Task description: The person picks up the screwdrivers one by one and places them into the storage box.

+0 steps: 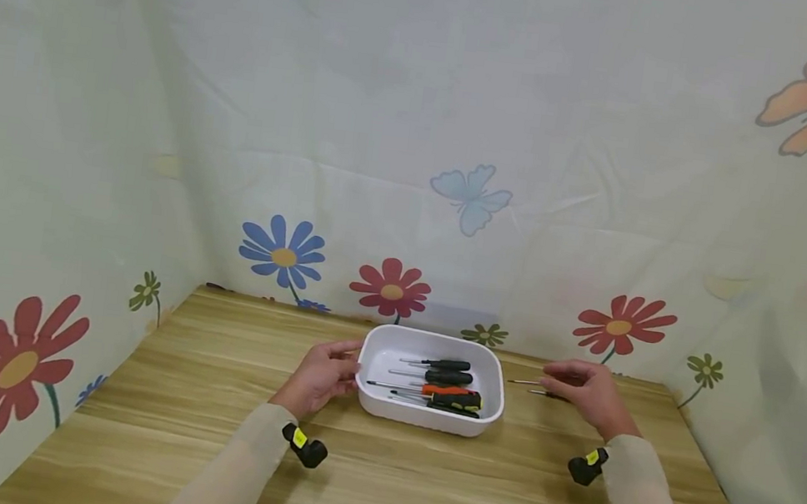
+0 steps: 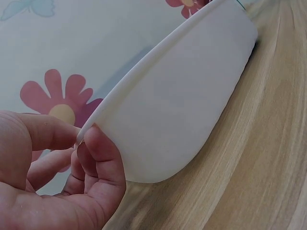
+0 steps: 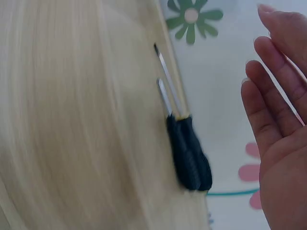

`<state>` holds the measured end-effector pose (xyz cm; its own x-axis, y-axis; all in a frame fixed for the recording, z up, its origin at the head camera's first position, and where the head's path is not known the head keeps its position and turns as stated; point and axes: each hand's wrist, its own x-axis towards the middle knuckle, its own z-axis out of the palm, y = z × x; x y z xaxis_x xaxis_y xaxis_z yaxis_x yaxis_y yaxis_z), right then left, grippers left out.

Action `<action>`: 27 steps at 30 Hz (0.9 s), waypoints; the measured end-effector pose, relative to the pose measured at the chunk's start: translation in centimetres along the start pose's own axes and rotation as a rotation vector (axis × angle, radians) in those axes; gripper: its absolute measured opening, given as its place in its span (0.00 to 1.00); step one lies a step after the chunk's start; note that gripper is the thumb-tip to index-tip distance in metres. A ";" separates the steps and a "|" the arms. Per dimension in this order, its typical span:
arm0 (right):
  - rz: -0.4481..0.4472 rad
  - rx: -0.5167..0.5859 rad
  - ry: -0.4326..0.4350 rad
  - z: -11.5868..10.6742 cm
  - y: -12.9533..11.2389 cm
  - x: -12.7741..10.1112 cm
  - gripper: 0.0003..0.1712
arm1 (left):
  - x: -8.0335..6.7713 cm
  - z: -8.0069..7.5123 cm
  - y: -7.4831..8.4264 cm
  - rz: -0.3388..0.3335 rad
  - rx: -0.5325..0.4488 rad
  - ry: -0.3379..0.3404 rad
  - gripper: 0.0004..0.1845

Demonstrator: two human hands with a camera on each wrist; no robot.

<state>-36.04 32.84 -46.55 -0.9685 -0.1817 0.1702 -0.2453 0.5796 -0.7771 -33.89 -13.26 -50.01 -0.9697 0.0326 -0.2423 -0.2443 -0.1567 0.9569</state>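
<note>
My left hand (image 1: pixel 322 376) pinches the rim at the left end of a white plastic bin (image 1: pixel 421 415); the left wrist view shows a fingertip pressed to its outer wall (image 2: pixel 168 100). Inside the bin lie several screwdrivers, among them an orange-handled one (image 1: pixel 448 391), a black-and-yellow one (image 1: pixel 459 400) and a black-handled one (image 1: pixel 450 377). To the right of the bin, my right hand (image 1: pixel 583 392) hovers over two more screwdrivers with dark handles (image 3: pixel 182 155), lying side by side on the table. Its fingers are extended and hold nothing. In the head view it hides both handles.
The wood-grain table (image 1: pixel 434 491) ends at a pale cloth backdrop (image 1: pixel 360 112) printed with flowers and butterflies, which also closes off both sides. A small black device (image 1: pixel 304 446) is strapped to each wrist.
</note>
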 end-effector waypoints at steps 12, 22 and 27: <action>0.053 -0.072 0.035 -1.2 4.7 -0.3 0.26 | -0.3 -0.1 -0.1 -0.014 0.017 -0.003 0.28; 0.090 -0.126 0.124 -1.2 6.1 0.0 0.24 | -0.2 -0.1 0.5 -0.010 0.017 0.005 0.27; 0.116 -0.169 0.114 -1.2 6.4 -0.2 0.23 | -0.1 0.0 0.2 -0.014 0.015 -0.003 0.27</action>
<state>-37.43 37.55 -50.81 -0.9868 -0.0206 0.1607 -0.1265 0.7181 -0.6843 -33.85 -13.33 -49.76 -0.9662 0.0373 -0.2550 -0.2577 -0.1414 0.9558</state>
